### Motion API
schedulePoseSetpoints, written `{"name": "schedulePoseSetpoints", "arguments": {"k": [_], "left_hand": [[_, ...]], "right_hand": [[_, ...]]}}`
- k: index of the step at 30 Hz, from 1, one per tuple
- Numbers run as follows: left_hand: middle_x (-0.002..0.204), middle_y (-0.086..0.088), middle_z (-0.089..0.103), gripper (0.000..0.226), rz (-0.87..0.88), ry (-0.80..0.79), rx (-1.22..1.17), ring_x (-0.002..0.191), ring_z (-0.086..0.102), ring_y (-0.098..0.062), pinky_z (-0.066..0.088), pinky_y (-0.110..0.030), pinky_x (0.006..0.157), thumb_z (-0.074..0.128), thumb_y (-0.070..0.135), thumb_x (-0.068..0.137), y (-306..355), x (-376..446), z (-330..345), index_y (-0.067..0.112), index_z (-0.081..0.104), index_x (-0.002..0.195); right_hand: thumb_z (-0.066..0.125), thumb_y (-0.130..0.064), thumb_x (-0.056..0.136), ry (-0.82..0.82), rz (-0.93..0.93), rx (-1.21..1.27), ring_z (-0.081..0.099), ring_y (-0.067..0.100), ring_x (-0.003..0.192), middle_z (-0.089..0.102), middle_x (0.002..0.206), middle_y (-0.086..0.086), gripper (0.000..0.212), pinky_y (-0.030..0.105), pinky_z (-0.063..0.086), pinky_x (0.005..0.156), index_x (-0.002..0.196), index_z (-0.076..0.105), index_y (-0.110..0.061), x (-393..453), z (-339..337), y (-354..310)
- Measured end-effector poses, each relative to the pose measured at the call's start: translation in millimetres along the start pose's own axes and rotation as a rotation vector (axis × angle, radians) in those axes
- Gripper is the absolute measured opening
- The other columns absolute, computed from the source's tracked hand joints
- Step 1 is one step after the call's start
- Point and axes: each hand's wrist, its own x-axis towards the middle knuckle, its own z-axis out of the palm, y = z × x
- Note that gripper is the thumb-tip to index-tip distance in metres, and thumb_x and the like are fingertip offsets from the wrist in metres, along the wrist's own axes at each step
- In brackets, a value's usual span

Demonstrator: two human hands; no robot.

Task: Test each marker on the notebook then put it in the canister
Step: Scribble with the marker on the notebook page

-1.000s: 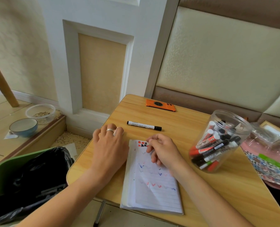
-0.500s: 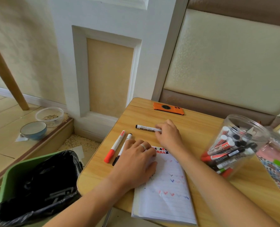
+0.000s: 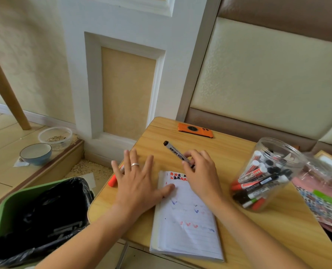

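A white notebook [image 3: 188, 228] with red, blue and black test marks lies open on the wooden table [image 3: 229, 152]. My right hand [image 3: 202, 175] pinches a white marker with black ends [image 3: 174, 151] just above the notebook's top edge. My left hand [image 3: 137, 181] is flat with fingers spread, its thumb resting on the notebook's left page. It partly covers an orange-capped marker [image 3: 113, 180] lying at the table's left edge. The clear plastic canister [image 3: 266, 175] stands tilted to the right of the notebook, holding several markers.
An orange phone [image 3: 195, 130] lies at the table's far edge. A green bin with a black liner [image 3: 35, 218] stands left of the table. A blue bowl [image 3: 35, 153] and a clear container [image 3: 55, 135] sit on the floor. A patterned bag [image 3: 324, 197] lies at the right.
My right hand reached forward to the black-ended marker, took hold of it and drew it back toward the notebook. My left hand slid left and spread flat over the markers at the table's left edge.
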Motion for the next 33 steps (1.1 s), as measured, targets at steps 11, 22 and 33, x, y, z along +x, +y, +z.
{"name": "schedulePoseSetpoints", "arguments": {"k": [11, 22, 33], "left_hand": [[0.166, -0.007, 0.020, 0.105, 0.033, -0.027, 0.043, 0.154, 0.008, -0.026, 0.027, -0.046, 0.112, 0.023, 0.092, 0.076, 7.1, -5.3, -3.0, 0.021, 0.032, 0.153], [0.160, -0.008, 0.034, 0.092, 0.076, 0.051, 0.005, 0.152, 0.018, -0.026, 0.020, -0.049, 0.117, 0.028, 0.090, 0.076, 5.6, -6.2, -2.6, 0.025, 0.049, 0.138], [0.138, 0.012, 0.048, 0.054, 0.472, 0.129, -0.348, 0.127, 0.042, -0.009, 0.030, -0.027, 0.110, 0.064, 0.043, 0.092, 14.9, 0.5, -7.2, 0.032, 0.046, 0.142]], "right_hand": [[0.068, -0.025, 0.098, 0.098, 0.101, 0.280, 0.062, 0.006, 0.071, 0.065, 0.077, -0.006, 0.009, 0.021, 0.046, 0.060, 0.094, 0.061, -0.029, -40.8, -23.4, -0.4], [0.058, -0.005, 0.102, -0.046, 0.452, 0.914, 0.056, 0.018, 0.054, 0.065, 0.073, 0.007, 0.012, 0.024, 0.040, 0.045, 0.107, 0.067, -0.009, -44.0, -39.9, 8.8], [0.051, -0.037, 0.095, -0.272, 0.491, 1.162, 0.060, 0.023, 0.066, 0.069, 0.086, 0.017, 0.041, 0.028, 0.047, 0.057, 0.108, 0.075, -0.006, -46.8, -49.6, 11.8]]}}
